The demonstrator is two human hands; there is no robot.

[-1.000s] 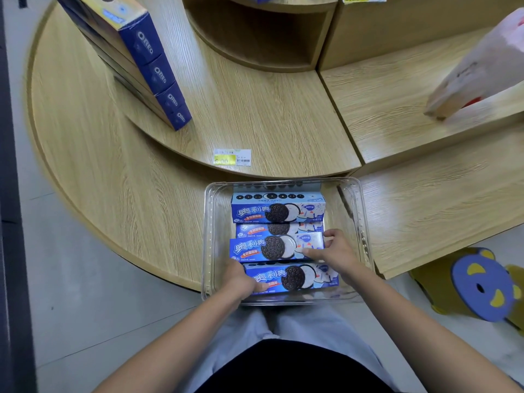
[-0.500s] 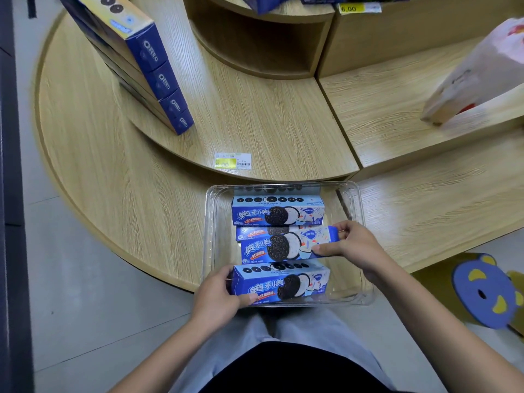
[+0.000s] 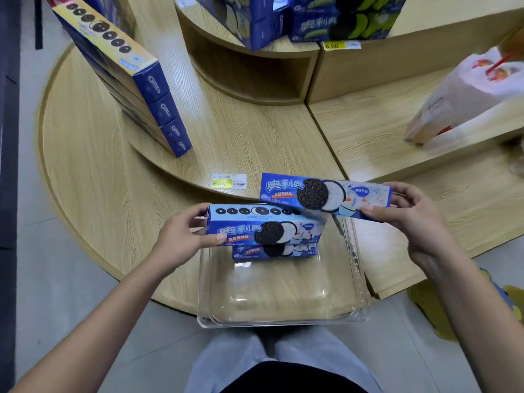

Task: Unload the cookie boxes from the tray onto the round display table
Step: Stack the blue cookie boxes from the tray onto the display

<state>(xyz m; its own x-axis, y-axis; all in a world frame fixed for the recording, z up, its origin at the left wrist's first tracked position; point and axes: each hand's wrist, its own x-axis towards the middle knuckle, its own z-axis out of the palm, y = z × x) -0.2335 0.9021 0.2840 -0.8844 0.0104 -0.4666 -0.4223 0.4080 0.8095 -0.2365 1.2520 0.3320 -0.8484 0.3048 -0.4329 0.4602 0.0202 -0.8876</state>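
Note:
A clear plastic tray (image 3: 283,310) sits on the near edge of the round wooden display table (image 3: 93,194). My left hand (image 3: 181,239) grips the left end of a blue cookie box (image 3: 263,225), held just above the tray. My right hand (image 3: 414,219) holds a second blue cookie box (image 3: 323,194) by its right end, raised above the tray's far right corner. Another blue cookie box (image 3: 295,251) lies in the tray's far part, mostly hidden under the left-hand box. The near half of the tray holds nothing.
A leaning stack of blue cookie boxes (image 3: 136,89) stands on the raised middle tier at the left. More boxes (image 3: 309,21) fill the top shelf. A price label (image 3: 228,181) sits on the tier edge. A white bag (image 3: 465,100) lies on the right shelf. A stool (image 3: 453,304) stands at right.
Both hands have lifted a cookie box each out of the tray, the right one higher and farther. The near part of the tray is now bare. The camera view has tilted upward.

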